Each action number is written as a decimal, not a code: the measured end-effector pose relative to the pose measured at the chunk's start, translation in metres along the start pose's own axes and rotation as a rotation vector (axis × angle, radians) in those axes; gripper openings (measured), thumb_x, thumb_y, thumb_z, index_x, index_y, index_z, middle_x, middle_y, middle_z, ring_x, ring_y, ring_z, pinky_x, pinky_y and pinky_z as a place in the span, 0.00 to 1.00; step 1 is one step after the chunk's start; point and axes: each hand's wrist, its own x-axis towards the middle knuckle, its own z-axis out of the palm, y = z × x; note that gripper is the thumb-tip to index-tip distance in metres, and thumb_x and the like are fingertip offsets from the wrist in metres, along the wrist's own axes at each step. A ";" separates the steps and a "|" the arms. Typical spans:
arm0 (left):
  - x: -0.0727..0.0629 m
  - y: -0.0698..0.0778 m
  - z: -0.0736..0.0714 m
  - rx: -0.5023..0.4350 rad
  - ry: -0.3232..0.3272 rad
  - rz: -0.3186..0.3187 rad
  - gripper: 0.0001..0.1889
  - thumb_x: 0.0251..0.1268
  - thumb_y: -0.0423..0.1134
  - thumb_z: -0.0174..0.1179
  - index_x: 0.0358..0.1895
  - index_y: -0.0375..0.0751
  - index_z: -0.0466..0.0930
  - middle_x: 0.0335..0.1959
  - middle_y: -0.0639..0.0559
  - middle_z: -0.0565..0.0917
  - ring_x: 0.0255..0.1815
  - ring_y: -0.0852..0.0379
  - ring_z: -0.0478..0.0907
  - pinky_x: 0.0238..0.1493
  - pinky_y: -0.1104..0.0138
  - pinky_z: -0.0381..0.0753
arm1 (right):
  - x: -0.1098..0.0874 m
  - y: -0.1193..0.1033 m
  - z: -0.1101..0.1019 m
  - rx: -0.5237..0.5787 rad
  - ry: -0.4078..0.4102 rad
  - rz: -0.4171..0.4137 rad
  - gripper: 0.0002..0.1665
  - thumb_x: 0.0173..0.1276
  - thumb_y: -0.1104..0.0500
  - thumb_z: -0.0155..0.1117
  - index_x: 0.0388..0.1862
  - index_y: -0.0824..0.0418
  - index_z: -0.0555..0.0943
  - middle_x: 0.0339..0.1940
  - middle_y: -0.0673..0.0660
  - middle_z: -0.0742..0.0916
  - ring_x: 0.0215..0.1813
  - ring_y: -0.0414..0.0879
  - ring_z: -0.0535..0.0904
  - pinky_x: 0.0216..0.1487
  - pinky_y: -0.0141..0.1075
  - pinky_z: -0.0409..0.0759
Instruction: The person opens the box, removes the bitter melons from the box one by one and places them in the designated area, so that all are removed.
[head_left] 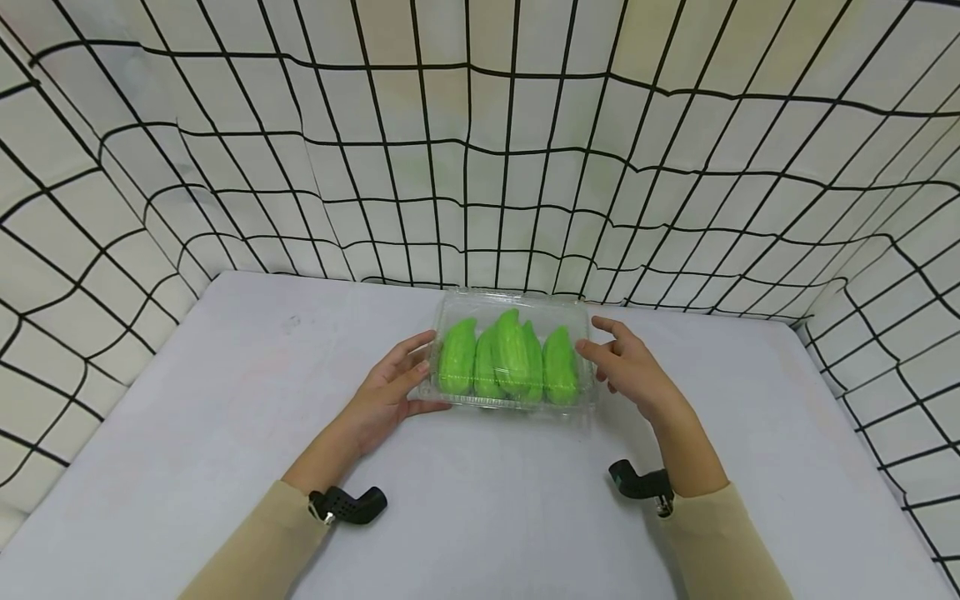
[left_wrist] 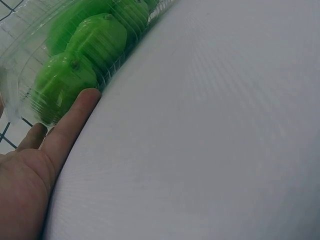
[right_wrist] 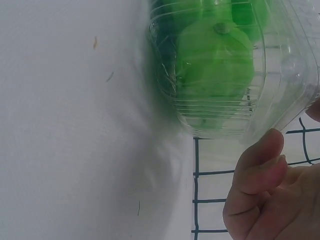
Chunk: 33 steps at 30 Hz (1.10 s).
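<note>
A clear plastic clamshell container (head_left: 547, 307), its lid down, sits at the back middle of the table in the head view. Inside lie several green, ridged, elongated fruits (head_left: 512, 354), tapering toward the back. My left hand (head_left: 384, 398) holds the container's left end; in the left wrist view one finger (left_wrist: 75, 117) stretches along its lower edge. On the opposite end, my right hand (head_left: 633, 367) grips the side with thumb and fingers. The right wrist view shows a fingertip (right_wrist: 270, 142) against the container's rim. Whether the base touches the table cannot be told.
The white table (head_left: 480, 517) extends in front of and beside the container. Black grid netting (head_left: 465, 150) over white panels closes off the back and both sides, close behind the container. A black wrist camera (head_left: 348, 506) sits at the left cuff, another (head_left: 640, 481) at the right.
</note>
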 end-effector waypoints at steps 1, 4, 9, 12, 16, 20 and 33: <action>0.000 0.000 0.000 0.001 -0.001 -0.001 0.28 0.80 0.39 0.47 0.79 0.51 0.53 0.79 0.44 0.54 0.70 0.40 0.67 0.56 0.43 0.81 | 0.000 0.000 0.000 -0.003 -0.001 -0.001 0.43 0.73 0.39 0.59 0.80 0.52 0.56 0.37 0.58 0.77 0.37 0.56 0.72 0.31 0.38 0.73; 0.000 0.001 0.001 0.001 -0.002 -0.001 0.29 0.80 0.39 0.48 0.79 0.50 0.52 0.79 0.44 0.54 0.69 0.41 0.68 0.56 0.43 0.81 | -0.001 -0.001 0.000 -0.009 -0.002 -0.004 0.44 0.73 0.39 0.58 0.80 0.52 0.56 0.37 0.59 0.76 0.36 0.56 0.72 0.30 0.39 0.73; 0.000 0.002 0.001 -0.002 -0.003 -0.002 0.29 0.80 0.39 0.48 0.79 0.49 0.51 0.79 0.43 0.54 0.68 0.42 0.69 0.56 0.43 0.81 | -0.001 -0.002 0.000 -0.009 -0.008 -0.003 0.43 0.74 0.39 0.58 0.80 0.52 0.55 0.36 0.60 0.76 0.33 0.53 0.71 0.30 0.39 0.72; -0.001 0.002 0.001 -0.006 -0.004 -0.003 0.30 0.80 0.39 0.48 0.79 0.49 0.51 0.79 0.43 0.54 0.68 0.42 0.69 0.57 0.43 0.81 | -0.001 -0.002 0.001 -0.008 -0.015 -0.006 0.44 0.74 0.39 0.57 0.81 0.51 0.55 0.35 0.59 0.75 0.31 0.50 0.70 0.31 0.40 0.73; -0.001 0.002 0.001 -0.011 -0.003 -0.004 0.30 0.80 0.39 0.48 0.79 0.48 0.51 0.79 0.43 0.53 0.68 0.43 0.69 0.57 0.43 0.81 | -0.001 -0.002 0.001 -0.007 -0.018 -0.011 0.44 0.74 0.39 0.57 0.81 0.52 0.54 0.32 0.57 0.74 0.29 0.50 0.69 0.32 0.40 0.74; -0.001 0.001 0.001 -0.018 -0.004 -0.002 0.30 0.80 0.39 0.48 0.79 0.48 0.50 0.79 0.42 0.53 0.68 0.44 0.70 0.57 0.43 0.81 | -0.002 -0.002 0.002 -0.009 -0.018 -0.017 0.44 0.74 0.41 0.59 0.81 0.51 0.54 0.34 0.57 0.75 0.29 0.51 0.71 0.34 0.41 0.76; 0.000 0.000 0.001 -0.018 0.005 0.002 0.30 0.80 0.38 0.48 0.79 0.46 0.49 0.78 0.41 0.54 0.67 0.45 0.71 0.56 0.42 0.80 | -0.008 -0.009 0.005 -0.273 0.058 -0.065 0.47 0.70 0.34 0.59 0.80 0.48 0.56 0.46 0.59 0.81 0.40 0.51 0.76 0.37 0.38 0.76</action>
